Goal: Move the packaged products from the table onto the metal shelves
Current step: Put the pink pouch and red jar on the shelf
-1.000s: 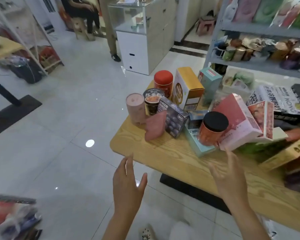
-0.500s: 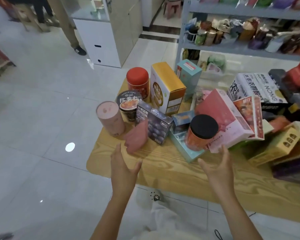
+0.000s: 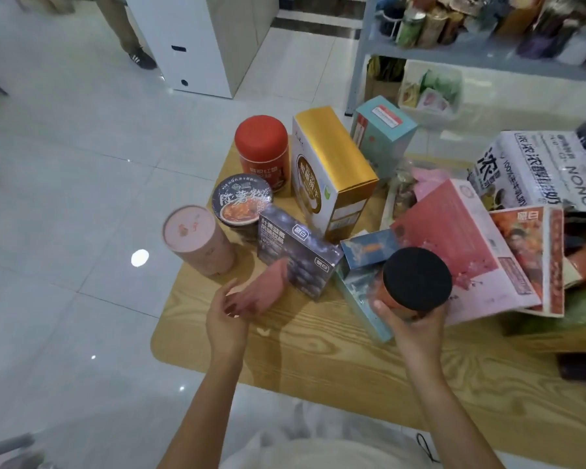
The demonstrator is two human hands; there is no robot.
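Pale floor tiles surround a light wooden table (image 3: pixel 318 360) crowded with packages. At left stands a pink cardboard tube (image 3: pixel 197 243). The left hand (image 3: pixel 225 319) pinches a flat pink pouch (image 3: pixel 263 292) in front of a dark purple box (image 3: pixel 296 252). The right hand (image 3: pixel 413 330) grips an orange jar with black lid (image 3: pixel 416 277). Farther right lies a white carton (image 3: pixel 538 167) reading "NONG", with grey metal shelves (image 3: pixel 454 50) beyond.
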